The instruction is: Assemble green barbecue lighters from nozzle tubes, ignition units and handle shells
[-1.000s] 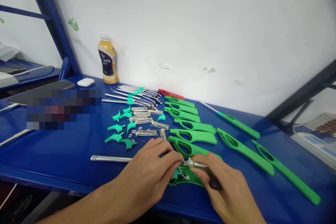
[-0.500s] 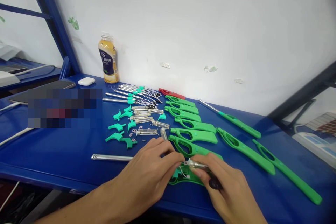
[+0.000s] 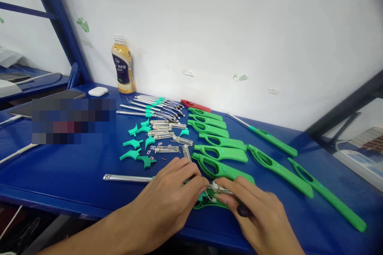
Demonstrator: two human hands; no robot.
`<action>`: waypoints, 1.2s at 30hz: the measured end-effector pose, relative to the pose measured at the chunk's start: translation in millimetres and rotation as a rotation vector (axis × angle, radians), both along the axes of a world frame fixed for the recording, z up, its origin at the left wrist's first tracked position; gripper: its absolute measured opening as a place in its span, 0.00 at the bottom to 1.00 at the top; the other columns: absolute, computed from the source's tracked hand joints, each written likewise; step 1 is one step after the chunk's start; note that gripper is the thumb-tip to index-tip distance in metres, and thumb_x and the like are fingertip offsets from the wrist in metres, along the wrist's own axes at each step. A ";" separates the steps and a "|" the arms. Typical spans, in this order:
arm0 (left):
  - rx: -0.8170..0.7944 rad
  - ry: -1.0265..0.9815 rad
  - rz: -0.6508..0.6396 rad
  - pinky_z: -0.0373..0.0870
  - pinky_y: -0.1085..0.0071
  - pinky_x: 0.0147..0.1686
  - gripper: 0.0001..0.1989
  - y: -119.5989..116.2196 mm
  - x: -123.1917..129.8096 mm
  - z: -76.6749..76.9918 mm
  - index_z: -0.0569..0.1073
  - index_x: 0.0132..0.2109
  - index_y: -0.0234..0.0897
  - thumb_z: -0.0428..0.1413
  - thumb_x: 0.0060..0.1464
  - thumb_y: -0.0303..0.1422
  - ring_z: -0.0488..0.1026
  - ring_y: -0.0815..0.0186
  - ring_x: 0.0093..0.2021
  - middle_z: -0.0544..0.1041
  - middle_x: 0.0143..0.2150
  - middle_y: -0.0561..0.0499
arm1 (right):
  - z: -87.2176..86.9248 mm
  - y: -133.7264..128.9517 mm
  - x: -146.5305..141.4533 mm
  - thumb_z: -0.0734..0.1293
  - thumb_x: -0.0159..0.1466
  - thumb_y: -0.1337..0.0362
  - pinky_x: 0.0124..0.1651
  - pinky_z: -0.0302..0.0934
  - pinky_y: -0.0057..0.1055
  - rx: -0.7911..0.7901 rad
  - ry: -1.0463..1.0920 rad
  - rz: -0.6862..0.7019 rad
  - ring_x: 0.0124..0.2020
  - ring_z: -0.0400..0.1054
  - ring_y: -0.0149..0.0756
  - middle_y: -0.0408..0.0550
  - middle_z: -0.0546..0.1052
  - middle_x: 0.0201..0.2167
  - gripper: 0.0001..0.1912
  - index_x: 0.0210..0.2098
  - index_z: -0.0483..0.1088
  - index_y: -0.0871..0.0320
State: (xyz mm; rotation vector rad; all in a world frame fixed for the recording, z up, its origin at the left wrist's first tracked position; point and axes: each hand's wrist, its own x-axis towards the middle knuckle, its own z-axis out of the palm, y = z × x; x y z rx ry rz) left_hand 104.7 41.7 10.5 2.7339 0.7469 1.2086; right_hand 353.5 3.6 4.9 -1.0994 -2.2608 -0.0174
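My right hand (image 3: 260,211) is closed round a clear lighter fuel tank (image 3: 220,188), its white valve end pointing left. A dark rounded handle (image 3: 244,210) also sticks out of that palm; its other end is hidden. The fingertips of my left hand (image 3: 176,195) pinch a tiny pale pink piece (image 3: 210,186) against the valve end. Below both hands lies an opened green lighter shell (image 3: 214,204) with a white wire inside, mostly covered. A silver lighter tube (image 3: 128,178) runs leftward from it, behind my left hand.
Beyond my hands lie green lighter shells (image 3: 223,154), clear tanks (image 3: 167,149), teal triggers (image 3: 131,154), wired metal tubes (image 3: 134,113) and a red shell (image 3: 196,106). Longer green lighters (image 3: 281,171) lie right. A bottle (image 3: 122,67) and white case (image 3: 98,91) stand near the wall.
My left fingertips and the valve end of the tank have come slightly closer together. The tank has turned slightly in my right hand. Everything on the table stays put.
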 end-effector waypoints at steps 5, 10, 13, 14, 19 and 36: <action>0.028 0.015 0.008 0.75 0.63 0.45 0.12 -1.8 -0.4 1.0 0.78 0.51 0.34 0.50 0.75 0.20 0.74 0.60 0.40 0.79 0.40 0.48 | 1.5 -0.7 -1.3 0.64 0.82 0.63 0.29 0.62 0.25 0.026 -0.003 0.014 0.28 0.73 0.26 0.37 0.75 0.34 0.13 0.63 0.70 0.49; 0.038 0.009 0.002 0.76 0.64 0.44 0.13 -1.9 -2.2 1.4 0.78 0.51 0.34 0.50 0.74 0.19 0.74 0.60 0.40 0.79 0.40 0.48 | 1.6 -2.1 -0.4 0.64 0.82 0.64 0.31 0.63 0.24 0.027 -0.014 0.022 0.29 0.74 0.25 0.38 0.76 0.36 0.13 0.64 0.70 0.50; 0.029 -0.022 0.012 0.75 0.63 0.45 0.11 -1.4 -2.1 0.4 0.78 0.52 0.34 0.51 0.75 0.20 0.74 0.60 0.41 0.80 0.41 0.48 | 1.7 -2.7 0.1 0.64 0.82 0.64 0.30 0.62 0.24 0.038 -0.019 0.013 0.29 0.74 0.25 0.38 0.75 0.35 0.14 0.65 0.70 0.51; 0.020 -0.040 0.018 0.75 0.63 0.45 0.10 -1.2 -1.4 0.1 0.78 0.53 0.34 0.52 0.75 0.21 0.75 0.60 0.41 0.81 0.41 0.48 | 1.8 -2.8 0.3 0.64 0.82 0.64 0.30 0.62 0.24 0.044 -0.019 0.006 0.29 0.75 0.25 0.38 0.75 0.35 0.14 0.65 0.70 0.50; -0.064 -0.110 0.018 0.74 0.66 0.44 0.06 -1.1 2.9 1.6 0.76 0.49 0.37 0.56 0.75 0.23 0.75 0.64 0.40 0.82 0.40 0.52 | 1.0 -3.7 2.2 0.65 0.80 0.67 0.32 0.65 0.22 0.074 -0.022 -0.029 0.34 0.78 0.24 0.39 0.78 0.38 0.15 0.64 0.71 0.51; 0.008 -0.120 -0.041 0.74 0.64 0.44 0.07 -1.9 5.4 1.5 0.75 0.47 0.33 0.55 0.73 0.19 0.72 0.63 0.39 0.81 0.39 0.50 | 2.3 -3.0 1.3 0.66 0.80 0.67 0.30 0.62 0.24 0.162 -0.028 0.024 0.31 0.76 0.24 0.40 0.79 0.37 0.14 0.63 0.74 0.56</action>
